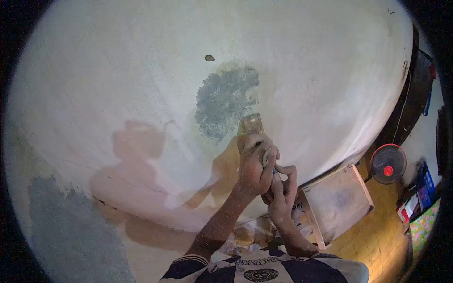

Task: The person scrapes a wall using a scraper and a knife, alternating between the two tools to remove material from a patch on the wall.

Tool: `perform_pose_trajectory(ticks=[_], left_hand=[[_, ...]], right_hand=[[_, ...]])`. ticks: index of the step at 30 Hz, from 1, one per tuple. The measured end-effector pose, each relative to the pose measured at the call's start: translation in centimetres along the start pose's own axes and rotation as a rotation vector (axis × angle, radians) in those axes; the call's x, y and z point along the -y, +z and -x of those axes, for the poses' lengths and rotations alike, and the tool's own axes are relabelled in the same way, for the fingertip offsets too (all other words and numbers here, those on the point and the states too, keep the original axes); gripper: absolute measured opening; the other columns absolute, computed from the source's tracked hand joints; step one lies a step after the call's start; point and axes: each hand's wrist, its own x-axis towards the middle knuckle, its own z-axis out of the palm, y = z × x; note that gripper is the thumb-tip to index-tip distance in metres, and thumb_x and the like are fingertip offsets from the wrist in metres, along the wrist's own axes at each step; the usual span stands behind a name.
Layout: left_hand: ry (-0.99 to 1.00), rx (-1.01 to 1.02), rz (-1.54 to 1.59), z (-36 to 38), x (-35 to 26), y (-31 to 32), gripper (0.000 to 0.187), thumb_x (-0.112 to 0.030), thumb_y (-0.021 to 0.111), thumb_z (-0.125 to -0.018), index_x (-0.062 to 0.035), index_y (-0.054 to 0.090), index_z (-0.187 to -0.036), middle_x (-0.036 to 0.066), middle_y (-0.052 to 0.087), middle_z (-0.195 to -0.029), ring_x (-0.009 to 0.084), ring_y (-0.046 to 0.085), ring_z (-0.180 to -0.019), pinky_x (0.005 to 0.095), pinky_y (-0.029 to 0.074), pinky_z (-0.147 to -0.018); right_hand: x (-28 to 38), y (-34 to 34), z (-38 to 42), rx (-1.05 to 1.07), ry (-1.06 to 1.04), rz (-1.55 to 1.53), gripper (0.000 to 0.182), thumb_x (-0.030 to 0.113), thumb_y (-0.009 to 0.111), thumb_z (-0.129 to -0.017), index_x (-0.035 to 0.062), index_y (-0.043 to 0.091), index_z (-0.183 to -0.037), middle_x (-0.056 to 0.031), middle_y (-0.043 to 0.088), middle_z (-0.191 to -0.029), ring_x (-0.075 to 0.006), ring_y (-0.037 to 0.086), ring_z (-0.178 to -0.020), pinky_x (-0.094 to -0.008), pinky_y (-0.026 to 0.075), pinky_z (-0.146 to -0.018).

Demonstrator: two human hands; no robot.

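Note:
A pale wall (155, 70) fills most of the view, with a rough grey patch (226, 101) near the middle. Just below that patch, a flat scraper-like tool (252, 123) has its blade against or very close to the wall. My left hand (257, 165) is closed round the tool's lower part. My right hand (283, 188) is just below and to the right, its fingers bent and pressed together close to my left hand. What my right fingers hold, if anything, is hidden.
A small wooden table (339, 200) stands at the lower right. Beyond it are a round red-rimmed fan (388, 163) and blue packages (425, 186). A larger grey patch (71, 231) marks the wall at lower left. A small dark hole (209, 58) shows above.

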Motion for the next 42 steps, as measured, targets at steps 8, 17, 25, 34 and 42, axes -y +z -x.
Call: perform_pose_trajectory(ticks=[8,17,25,34,42], left_hand=[[-0.034,0.006,0.031,-0.4,-0.1,0.2,0.024,-0.016,0.047,-0.097,-0.0033,0.056,-0.079,0.015,0.056,-0.085,0.0325,0.050,-0.091,0.0450,0.039,-0.084],[-0.050,-0.001,0.026,1.1,0.5,0.1,0.029,-0.018,0.045,-0.098,-0.0028,0.054,-0.075,0.012,0.055,-0.076,0.0294,0.050,-0.079,0.0413,0.042,-0.080],[-0.084,0.017,0.080,-0.8,-0.4,-0.4,0.023,-0.016,0.047,-0.097,-0.0021,0.055,-0.081,0.015,0.053,-0.077,0.0359,0.051,-0.086,0.0467,0.039,-0.080],[-0.046,-0.020,-0.012,-1.0,-1.3,-0.2,0.028,-0.018,0.045,-0.100,-0.0015,0.054,-0.080,0.012,0.052,-0.077,0.0286,0.051,-0.076,0.0407,0.041,-0.076],[-0.192,0.004,0.162,0.3,-0.3,1.2,0.024,-0.016,0.045,-0.097,-0.0024,0.054,-0.078,0.015,0.053,-0.080,0.0331,0.049,-0.086,0.0468,0.036,-0.083]], right_hand=[[1.1,0.0,-0.4,0.007,0.015,0.003,0.013,0.016,0.044,-0.103,0.0091,0.043,-0.115,0.0069,0.040,-0.058,-0.0011,0.030,-0.045,-0.0202,0.023,-0.041],[1.0,0.3,0.7,-0.034,0.060,0.049,0.013,0.013,0.045,-0.102,0.0095,0.043,-0.114,0.0071,0.040,-0.058,-0.0011,0.029,-0.046,-0.0198,0.023,-0.042],[1.9,1.1,-0.2,0.018,0.041,-0.058,0.014,0.013,0.043,-0.103,0.0103,0.041,-0.117,0.0066,0.041,-0.060,-0.0013,0.029,-0.046,-0.0200,0.023,-0.042],[3.1,0.7,0.2,-0.011,0.140,-0.070,0.016,0.012,0.042,-0.101,0.0107,0.042,-0.117,0.0055,0.042,-0.059,-0.0018,0.029,-0.045,-0.0206,0.022,-0.042],[3.0,-0.9,-0.2,0.053,0.167,-0.098,0.017,0.018,0.047,-0.103,0.0115,0.039,-0.116,0.0012,0.049,-0.065,-0.0040,0.035,-0.048,-0.0228,0.027,-0.042]])
